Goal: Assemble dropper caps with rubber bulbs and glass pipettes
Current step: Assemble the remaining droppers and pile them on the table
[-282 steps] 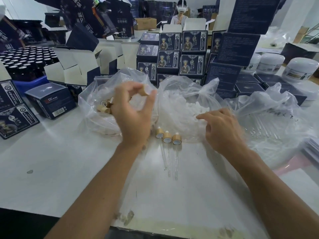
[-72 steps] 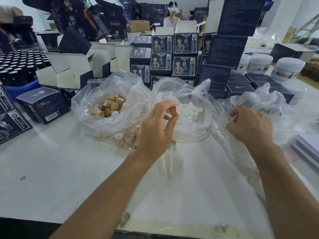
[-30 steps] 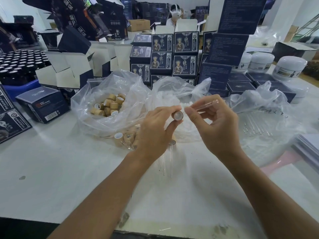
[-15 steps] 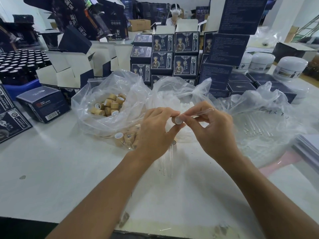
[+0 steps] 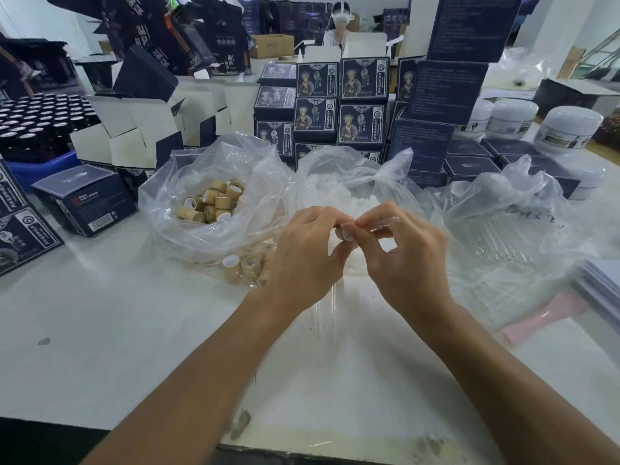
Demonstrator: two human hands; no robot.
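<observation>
Two hands meet above the middle of the white table (image 5: 100, 330): the left hand (image 5: 302, 260) pinches a dropper cap (image 5: 345, 231) between thumb and fingertips, and the right hand (image 5: 406, 256) pinches a glass pipette (image 5: 385, 222) whose end touches the cap. Just beyond lie three clear bags, the left bag (image 5: 188, 236) holding tan caps.

The table (image 5: 100, 330) has a white top, worn along its near edge. Dark printed boxes (image 5: 339, 99) stand stacked at the rear centre. Open cartons (image 5: 141, 129) stand rear left, beside a blue tray (image 5: 30, 169) of dark bottles. White jars (image 5: 570, 125) stand rear right. Lighting is bright and even. A white wall (image 5: 557, 25) shows at rear right.
</observation>
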